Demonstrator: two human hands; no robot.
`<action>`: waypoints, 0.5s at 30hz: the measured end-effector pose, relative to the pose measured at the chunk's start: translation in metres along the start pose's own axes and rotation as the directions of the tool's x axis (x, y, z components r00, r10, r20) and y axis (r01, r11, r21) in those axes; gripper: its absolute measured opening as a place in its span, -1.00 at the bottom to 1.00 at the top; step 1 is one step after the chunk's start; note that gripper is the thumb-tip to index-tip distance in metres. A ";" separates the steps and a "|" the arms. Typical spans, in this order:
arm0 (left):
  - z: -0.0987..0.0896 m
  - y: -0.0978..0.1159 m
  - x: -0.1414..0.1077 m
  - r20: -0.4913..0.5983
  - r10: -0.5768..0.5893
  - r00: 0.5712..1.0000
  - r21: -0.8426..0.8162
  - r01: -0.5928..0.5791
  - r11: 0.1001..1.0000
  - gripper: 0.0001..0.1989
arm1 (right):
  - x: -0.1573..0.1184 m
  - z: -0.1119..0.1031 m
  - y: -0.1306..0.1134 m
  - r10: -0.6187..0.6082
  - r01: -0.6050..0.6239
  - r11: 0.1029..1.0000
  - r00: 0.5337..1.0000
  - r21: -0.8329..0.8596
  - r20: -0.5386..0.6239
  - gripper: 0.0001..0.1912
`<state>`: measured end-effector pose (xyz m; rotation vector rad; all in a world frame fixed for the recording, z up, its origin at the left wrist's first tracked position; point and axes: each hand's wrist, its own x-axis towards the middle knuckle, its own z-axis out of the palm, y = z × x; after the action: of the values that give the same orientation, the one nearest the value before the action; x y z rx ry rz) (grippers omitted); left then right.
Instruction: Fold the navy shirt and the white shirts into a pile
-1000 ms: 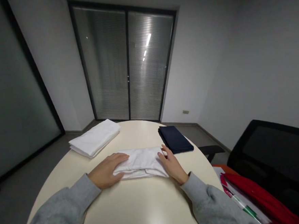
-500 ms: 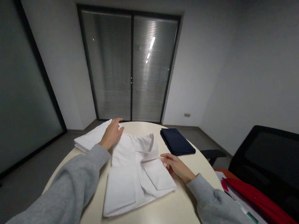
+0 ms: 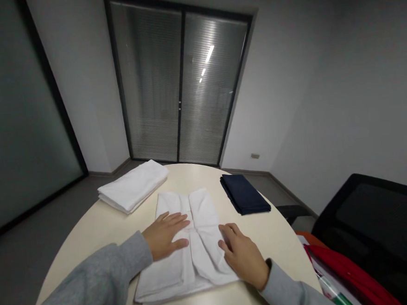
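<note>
Smoothing white cloth (image 3: 198,248), seemingly; your left hand (image 3: 165,236) spread, right hand (image 3: 244,256) loosely curled, ungripping; next likely needs edges squared.

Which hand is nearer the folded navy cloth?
Right. The right hand is on the near side of the navy cloth, apart from it; the left hand is farther left, resting on the middle white cloth.

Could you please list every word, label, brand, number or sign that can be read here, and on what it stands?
No readable text.
Nearest white cloth: none visible.
Folded white cloth: none visible.
Navy cloth: none visible.
Glossy item with a green patch, lower right: too small and blurred to tell whether its marks are words.
</note>
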<state>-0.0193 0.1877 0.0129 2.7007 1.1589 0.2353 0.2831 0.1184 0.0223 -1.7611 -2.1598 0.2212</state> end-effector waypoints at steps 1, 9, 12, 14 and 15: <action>0.002 -0.004 0.004 0.006 0.014 1.000 0.012 -0.014 1.000 -0.34 | -0.005 0.001 -0.003 0.015 -0.015 0.999 1.000 -0.048 -0.006 -0.63; -0.013 -0.028 0.073 -0.042 0.127 0.991 0.128 -0.121 0.984 -0.46 | 0.045 0.004 0.003 -0.112 0.079 0.978 0.980 -0.195 -0.165 -0.55; -0.017 -0.028 0.082 -0.253 0.106 0.962 0.222 -0.049 0.974 -0.47 | 0.072 0.005 0.006 -0.178 0.148 0.965 0.976 -0.214 -0.125 -0.55; -0.018 -0.029 0.076 -0.334 0.059 0.941 0.236 0.022 0.971 -0.50 | 0.080 0.005 0.004 -0.192 0.167 0.962 0.976 -0.214 -0.100 -0.58; -0.019 -0.029 0.072 -0.330 0.020 0.944 0.225 0.058 0.973 -0.54 | 0.081 0.005 0.003 -0.198 0.175 0.962 0.976 -0.211 -0.094 -0.60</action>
<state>0.0049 0.2619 0.0291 2.9302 1.3788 0.6076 0.2705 0.1986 0.0300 -1.6119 -2.3136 -0.1476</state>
